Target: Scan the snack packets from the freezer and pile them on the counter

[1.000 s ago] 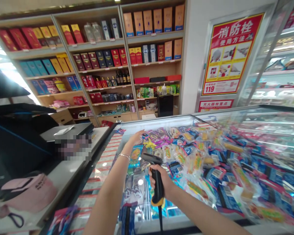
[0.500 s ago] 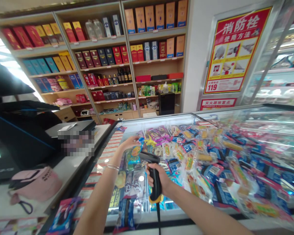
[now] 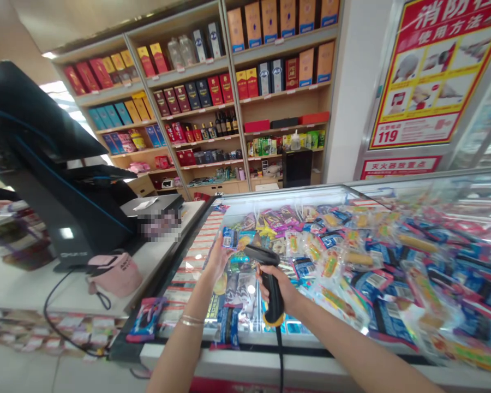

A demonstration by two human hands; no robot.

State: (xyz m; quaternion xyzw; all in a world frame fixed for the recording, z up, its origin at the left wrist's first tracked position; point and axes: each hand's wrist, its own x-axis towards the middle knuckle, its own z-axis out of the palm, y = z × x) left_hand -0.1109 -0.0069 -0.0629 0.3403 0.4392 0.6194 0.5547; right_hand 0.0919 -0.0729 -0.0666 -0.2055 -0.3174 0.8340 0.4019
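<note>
Left hand [image 3: 216, 258] with blue packet [image 3: 229, 238], now farther left of black scanner [image 3: 274, 297]

The left hand [image 3: 216, 256] grips a small blue packet [image 3: 229, 238] at its fingertips, the right hand [image 3: 281, 286] holds a black scanner [image 3: 274, 301] by its handle near it, both over a display chest [image 3: 180, 356] of wrapped goods [image 3: 376, 281], with a pink pouch [image 3: 117, 277] on the surface [image 3: 28, 297] at left.

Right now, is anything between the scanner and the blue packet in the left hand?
Nothing visible stands between the scanner and the blue packet. The packs seen in that gap seem to lie below, in the freezer.
</note>
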